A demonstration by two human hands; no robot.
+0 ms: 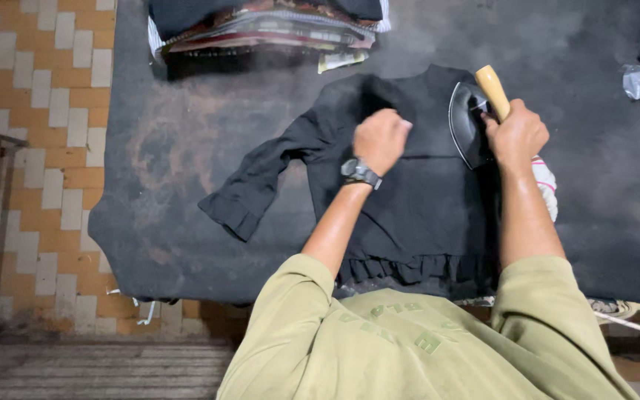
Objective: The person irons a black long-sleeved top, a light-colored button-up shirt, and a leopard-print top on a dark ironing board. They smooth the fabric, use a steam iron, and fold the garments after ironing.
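Evidently the ironing is well in hand, seen from the one head view looking straight down. A black long-sleeved top (416, 200) lies spread flat on the dark padded table (187, 148), its neck pointing away from the person, its frilled hem at the near edge, and one sleeve stretched out to the left. The right hand (516, 137) has its fingers wrapped tight round the pale wooden handle (492, 90) of a heavy dark iron (468, 122), which rests on the right shoulder area of the garment. The left hand (381, 139), with a watch (359, 172) on its wrist, is curled into a loose fist pressing or pinching the cloth near the chest, just beside the iron; whether it actually holds a fold I cannot tell.

To my eye, the step goes best if that left hand keeps the fabric taut and smooth ahead of the sole, with knuckles well out of the iron's path, and the strokes run along the cloth, not across a wrinkle. A stack of folded clothes (268, 30) sits at the far edge of the table, and tiled floor (46, 96) shows to the left.
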